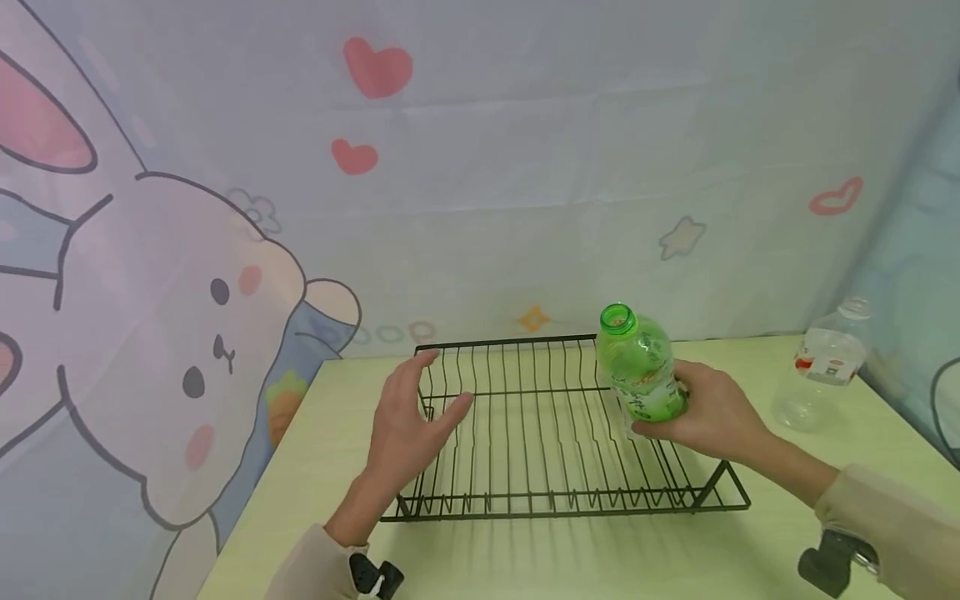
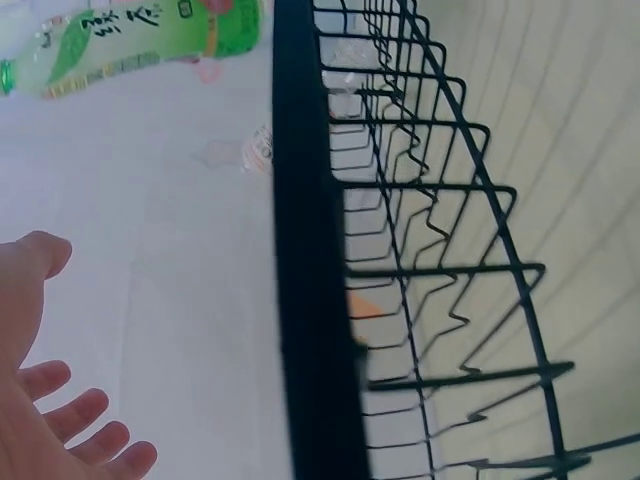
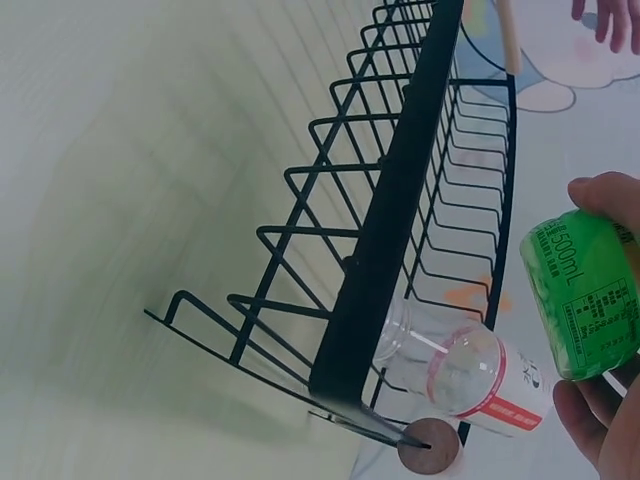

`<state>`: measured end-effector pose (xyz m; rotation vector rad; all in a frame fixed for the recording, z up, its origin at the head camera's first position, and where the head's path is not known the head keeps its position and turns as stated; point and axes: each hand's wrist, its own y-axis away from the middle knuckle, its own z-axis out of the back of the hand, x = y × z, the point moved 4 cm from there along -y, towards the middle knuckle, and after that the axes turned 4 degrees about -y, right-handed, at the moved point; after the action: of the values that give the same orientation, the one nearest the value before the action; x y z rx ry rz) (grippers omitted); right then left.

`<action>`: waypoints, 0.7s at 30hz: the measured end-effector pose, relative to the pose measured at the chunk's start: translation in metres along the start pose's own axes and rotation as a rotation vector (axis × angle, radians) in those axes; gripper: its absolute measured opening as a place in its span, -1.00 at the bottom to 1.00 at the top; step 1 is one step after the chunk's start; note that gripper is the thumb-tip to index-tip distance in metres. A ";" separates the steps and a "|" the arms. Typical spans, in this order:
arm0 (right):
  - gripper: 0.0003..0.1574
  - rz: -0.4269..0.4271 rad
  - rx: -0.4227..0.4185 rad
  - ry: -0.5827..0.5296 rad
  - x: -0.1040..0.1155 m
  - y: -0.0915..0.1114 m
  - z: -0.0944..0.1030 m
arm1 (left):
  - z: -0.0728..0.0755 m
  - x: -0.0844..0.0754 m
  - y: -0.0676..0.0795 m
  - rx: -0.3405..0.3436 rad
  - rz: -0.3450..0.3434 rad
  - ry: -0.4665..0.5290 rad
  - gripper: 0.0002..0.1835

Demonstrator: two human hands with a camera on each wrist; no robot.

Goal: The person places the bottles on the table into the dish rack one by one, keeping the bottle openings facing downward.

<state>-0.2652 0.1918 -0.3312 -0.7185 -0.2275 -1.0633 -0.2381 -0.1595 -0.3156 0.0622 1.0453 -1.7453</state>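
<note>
My right hand [image 1: 708, 408] grips a green plastic bottle [image 1: 645, 367] around its lower part, above the right side of a black wire rack [image 1: 562, 513]. The bottle leans, its capless green neck pointing up and left. Its printed side, marked 500mL, shows in the right wrist view, with fingers and thumb around the lower end [image 3: 585, 300]. Over the rack's left side, my left hand [image 1: 408, 425] holds nothing, thumb and index finger spread apart. The left wrist view shows its fingers [image 2: 75, 415] loosely extended beside the rack's thick dark bar [image 2: 310, 250].
A clear bottle [image 1: 828, 358] with a white and red label stands on the pale green table [image 1: 757, 375], right of the rack. Behind the table hangs a cartoon-printed cloth [image 1: 525, 208]. A dark cable [image 1: 937, 408] runs along the right edge.
</note>
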 end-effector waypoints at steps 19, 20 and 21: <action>-0.25 0.095 -0.025 0.076 0.020 -0.002 -0.013 | 0.007 -0.069 0.003 0.055 -0.231 0.068 0.11; -0.24 0.100 -0.028 0.077 0.021 -0.002 -0.014 | 0.008 -0.072 0.003 0.059 -0.241 0.071 0.11; -0.23 0.109 -0.032 0.081 0.021 -0.002 -0.015 | 0.008 -0.075 0.003 0.062 -0.254 0.073 0.12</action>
<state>-0.2587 0.1665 -0.3310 -0.7071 -0.1009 -0.9911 -0.1990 -0.1092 -0.2749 0.0335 1.0895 -2.0181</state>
